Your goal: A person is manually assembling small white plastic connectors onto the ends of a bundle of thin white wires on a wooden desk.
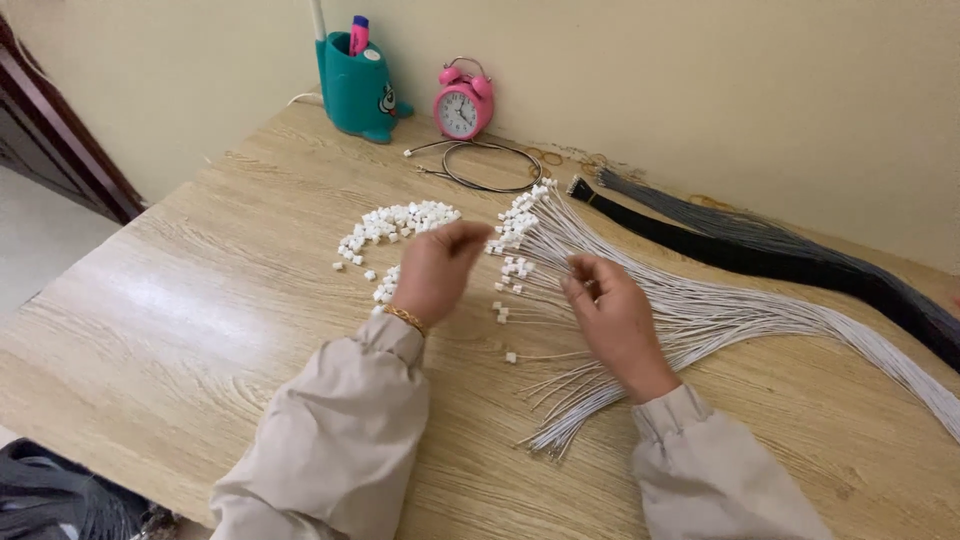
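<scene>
My left hand (pixel 436 268), a gold bracelet at its wrist, hovers over the wooden table (pixel 180 310) with fingertips pinched together, just right of a curved heap of small white plastic connectors (pixel 385 225); what it pinches is too small to tell. My right hand (pixel 612 318) rests on a fanned bundle of thin white wires (pixel 740 315), fingers curled on one or two of them. Many wires carry white connectors at their left ends (pixel 520 225); others end bare near the front (pixel 560 425).
A bundle of black and grey wires (pixel 800 255) lies along the back right. A pink alarm clock (pixel 462 105), a teal pen holder (pixel 358 90) and a coiled black cable (pixel 490 165) stand near the wall. Dark cables (pixel 60 495) lie below the table's front left corner.
</scene>
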